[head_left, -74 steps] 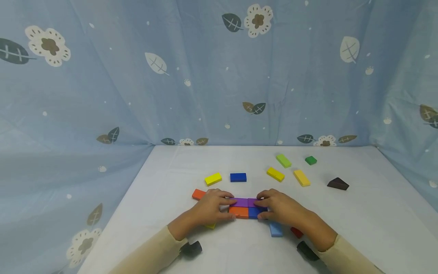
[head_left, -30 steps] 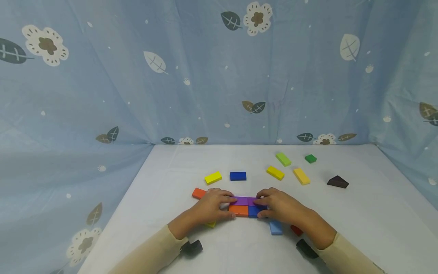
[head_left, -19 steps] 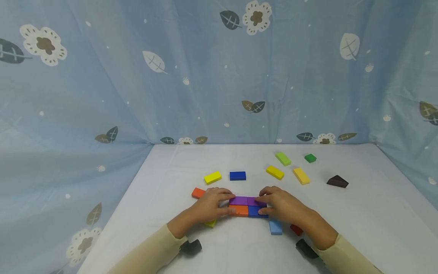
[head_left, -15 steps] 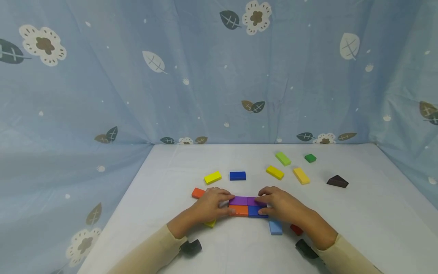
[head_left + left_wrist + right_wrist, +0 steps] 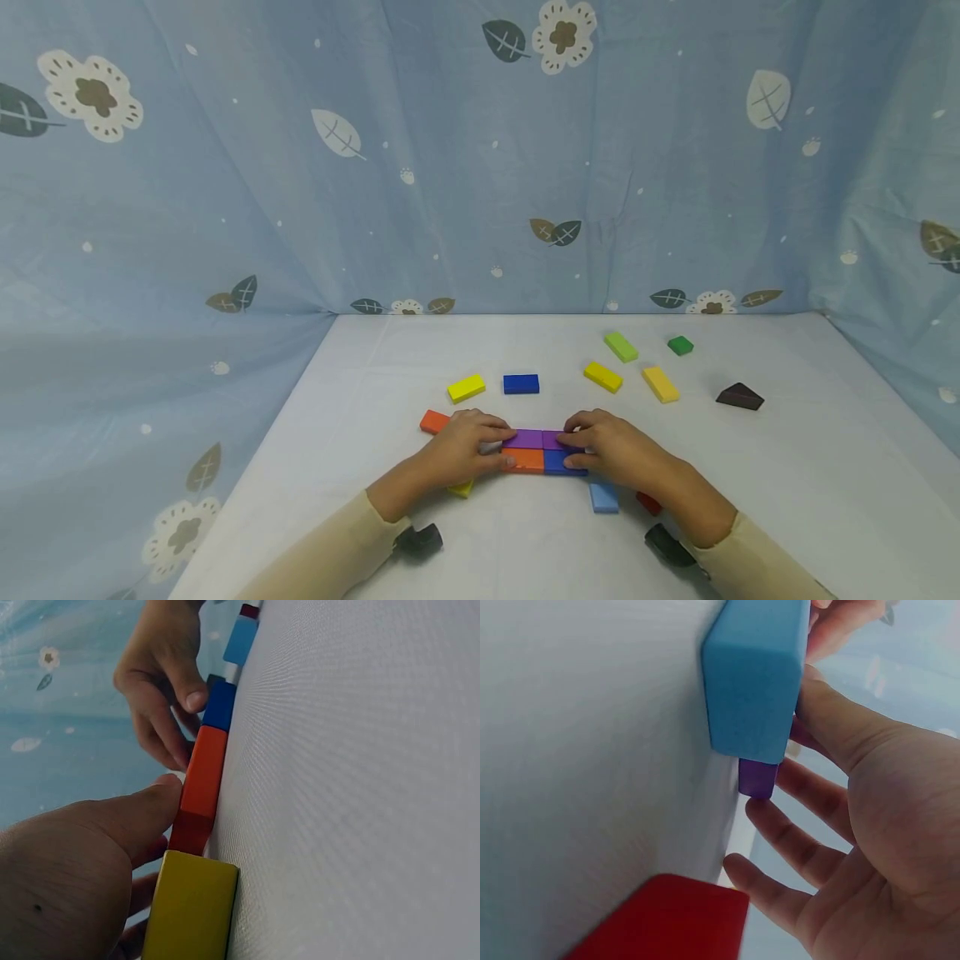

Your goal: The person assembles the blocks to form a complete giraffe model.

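Observation:
Four flat blocks lie together as a two-by-two rectangle on the white tabletop: a left purple block [image 5: 528, 439] and a right purple block [image 5: 551, 437] behind, an orange block [image 5: 525, 461] and a blue block [image 5: 555, 464] in front. At the left end my left hand [image 5: 461, 450] rests its index finger on purple and its thumb on orange. My right hand [image 5: 618, 450] touches the other end, index finger on purple, thumb on blue. In the right wrist view its fingers are spread and fairly straight near a purple block [image 5: 757, 778].
Near the left hand lie a red-orange block [image 5: 433, 422] and a yellow block [image 5: 195, 907]. By the right hand are a light blue block [image 5: 604, 497] and a red block [image 5: 648, 503]. Farther back lie several scattered blocks, including a dark triangular block [image 5: 741, 397].
Both thumbs have shifted slightly back from the front edge onto the tops of the orange and blue blocks. The blocks look unmoved; the head view has tilted slightly.

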Demonstrator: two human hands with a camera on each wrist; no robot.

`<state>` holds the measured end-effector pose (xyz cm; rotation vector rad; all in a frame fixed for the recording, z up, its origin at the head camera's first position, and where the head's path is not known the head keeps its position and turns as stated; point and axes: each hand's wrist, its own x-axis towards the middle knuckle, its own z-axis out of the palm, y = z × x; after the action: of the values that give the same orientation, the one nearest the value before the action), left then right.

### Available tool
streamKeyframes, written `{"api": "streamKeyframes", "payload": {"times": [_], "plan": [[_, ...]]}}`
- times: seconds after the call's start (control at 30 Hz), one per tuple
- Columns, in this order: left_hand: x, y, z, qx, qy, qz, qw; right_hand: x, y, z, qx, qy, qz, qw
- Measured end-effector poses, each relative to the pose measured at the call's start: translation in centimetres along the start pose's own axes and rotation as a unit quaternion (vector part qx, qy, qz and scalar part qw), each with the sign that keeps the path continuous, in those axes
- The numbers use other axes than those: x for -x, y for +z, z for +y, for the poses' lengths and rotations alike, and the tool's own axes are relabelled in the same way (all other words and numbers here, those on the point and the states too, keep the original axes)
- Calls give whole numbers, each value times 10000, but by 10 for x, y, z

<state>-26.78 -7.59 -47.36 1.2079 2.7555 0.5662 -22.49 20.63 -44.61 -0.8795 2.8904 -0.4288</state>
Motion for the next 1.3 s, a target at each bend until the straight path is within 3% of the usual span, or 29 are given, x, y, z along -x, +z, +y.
{"api": "streamKeyframes", "payload": {"times": [0.67, 1.1, 1.3], "plan": [[0, -1, 5, 196, -41, 96, 9998, 4, -7, -2, 143, -55, -14, 9999], [-7, -7, 10, -24, -19, -38, 10000, -3, -14, -7, -79, 459, -166, 9988], [-1, -7, 7, 87, -127, -92, 9998, 3, -7, -5, -324, 682, -244, 9969]]}}
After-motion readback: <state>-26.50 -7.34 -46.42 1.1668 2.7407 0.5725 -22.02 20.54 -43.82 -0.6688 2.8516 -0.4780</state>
